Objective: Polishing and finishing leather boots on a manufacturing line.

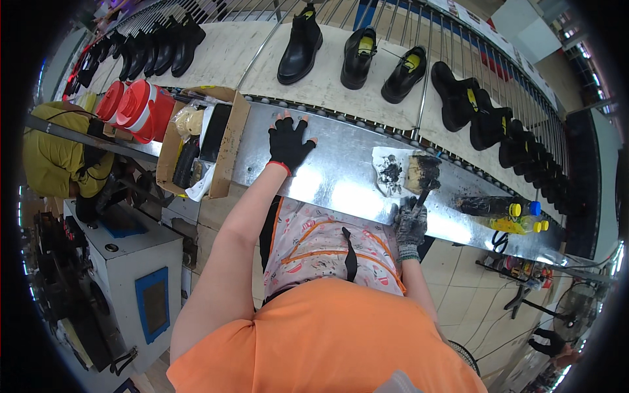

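My left hand (289,143), in a black fingerless glove with a red cuff, lies flat on the metal bench (341,170) with its fingers spread and nothing in them. Further right, my right hand (410,223) wears a stained grey knit glove. Its fingers are closed round a small dark brush (424,195), whose far end meets a tan, black-smeared block or shallow tray (419,171); which of these it is, I cannot tell. Beside that lies a white sheet (391,171) blotched with black. Beyond the bench, a black ankle boot (301,46) and black shoes (360,57) stand on a pale conveyor.
A cardboard box (229,144) of supplies stands left of my left hand, with red-and-white jugs (145,108) beyond it. Dark bottles (488,207) and yellow bottles (514,225) lie at the right. Metal rods (422,111) cross the conveyor. A person in yellow (56,150) is at the far left.
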A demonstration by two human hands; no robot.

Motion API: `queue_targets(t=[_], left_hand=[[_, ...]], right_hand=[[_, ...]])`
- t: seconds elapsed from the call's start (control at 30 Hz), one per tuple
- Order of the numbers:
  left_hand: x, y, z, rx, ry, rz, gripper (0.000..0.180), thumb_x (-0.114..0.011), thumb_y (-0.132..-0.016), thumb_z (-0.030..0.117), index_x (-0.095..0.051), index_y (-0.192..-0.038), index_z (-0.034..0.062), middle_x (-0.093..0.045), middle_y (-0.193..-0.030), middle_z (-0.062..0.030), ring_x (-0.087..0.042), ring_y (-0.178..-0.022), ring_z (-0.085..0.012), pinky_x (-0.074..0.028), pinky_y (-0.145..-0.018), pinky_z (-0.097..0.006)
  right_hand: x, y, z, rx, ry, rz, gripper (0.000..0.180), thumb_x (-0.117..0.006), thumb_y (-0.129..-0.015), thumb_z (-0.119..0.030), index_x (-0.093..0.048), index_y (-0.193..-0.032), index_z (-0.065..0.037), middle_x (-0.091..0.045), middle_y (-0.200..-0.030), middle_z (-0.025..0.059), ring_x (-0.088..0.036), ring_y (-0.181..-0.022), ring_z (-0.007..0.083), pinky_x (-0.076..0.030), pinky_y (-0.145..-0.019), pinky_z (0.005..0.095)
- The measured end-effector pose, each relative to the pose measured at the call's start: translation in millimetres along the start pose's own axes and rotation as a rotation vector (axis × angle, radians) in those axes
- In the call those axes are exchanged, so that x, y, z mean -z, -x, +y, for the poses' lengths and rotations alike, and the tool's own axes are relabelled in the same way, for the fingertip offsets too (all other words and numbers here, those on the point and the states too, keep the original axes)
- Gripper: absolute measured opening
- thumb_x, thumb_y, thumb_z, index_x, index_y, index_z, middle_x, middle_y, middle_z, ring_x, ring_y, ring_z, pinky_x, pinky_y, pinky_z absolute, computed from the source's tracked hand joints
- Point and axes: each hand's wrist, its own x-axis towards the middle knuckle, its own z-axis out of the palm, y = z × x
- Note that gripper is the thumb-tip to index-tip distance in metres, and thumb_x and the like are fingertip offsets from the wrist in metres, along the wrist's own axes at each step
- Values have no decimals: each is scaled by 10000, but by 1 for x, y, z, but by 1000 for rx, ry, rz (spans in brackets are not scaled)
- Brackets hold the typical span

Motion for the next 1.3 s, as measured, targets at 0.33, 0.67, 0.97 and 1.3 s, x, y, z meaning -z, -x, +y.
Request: queue_targets(t=[0.33,0.67,0.97,1.3], left_hand=[[-23,2,13,133,24,146,653,-520,-820,516,-366,-1388,233,-242,-1444,-248,-209,-1342,-422,-177,-1053,-575],[-27,8,11,133,161,200,612,-533,-825,497,-422,-1359,219,-243,-1453,-229,-215,-1349,-393,-147,-1079,-538],[-25,8,12,133,180,192,620,-546,-818,492,-430,-1355,204,-242,-1454,-229,-204,-1354,-394,-133,-1085,-533],[80,-14,75,55,1534,-1,370,-586,-866,256,-581,-1137,5,-645,-1017,-131,-583,-1033,-242,-411,-934,-313]], right_hand=[[1,-1,7,-19,66,-4,196,-535,-848,-97,-561,-1042,-90,-590,-707,21,-533,-492,93,-428,-423,239],[-1,7,-10,-3,-60,-13,80,-586,-886,-112,-548,-953,-89,-564,-717,1,-492,-478,83,-409,-415,231],[1,-3,9,33,-11,3,131,-552,-881,-128,-556,-1002,-78,-585,-736,27,-523,-498,103,-433,-442,244],[3,-5,13,6,27,-21,107,-582,-883,-107,-551,-984,-89,-583,-763,11,-518,-515,81,-423,-437,224]])
